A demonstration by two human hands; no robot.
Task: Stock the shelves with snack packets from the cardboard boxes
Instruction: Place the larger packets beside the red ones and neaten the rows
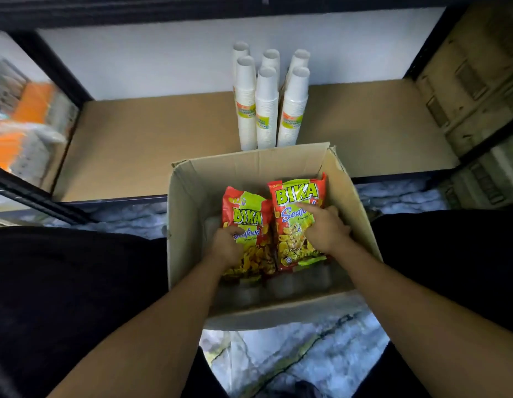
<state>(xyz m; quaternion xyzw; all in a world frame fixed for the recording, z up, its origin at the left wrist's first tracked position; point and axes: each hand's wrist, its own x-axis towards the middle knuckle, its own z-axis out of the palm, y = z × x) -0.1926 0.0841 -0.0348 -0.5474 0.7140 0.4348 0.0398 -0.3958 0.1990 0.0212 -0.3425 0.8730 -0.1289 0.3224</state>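
Observation:
An open cardboard box (350, 196) stands on the floor between my knees, in front of a low brown shelf (152, 145). Inside it are two red and green Bika seafood snack packets. My left hand (225, 247) grips the left packet (246, 214) at its lower left, fingers curled round its edge. My right hand (324, 228) holds the right packet (295, 196), which stands tilted up toward the box's far wall; the index finger lies across its front. Dim shapes lie in the box bottom under the packets.
Several stacks of white paper cups (266, 110) stand at the middle back of the shelf, just beyond the box. Black shelf posts (54, 67) frame both sides. Orange and white packs (22, 130) sit on the left; stacked cartons (473, 90) on the right.

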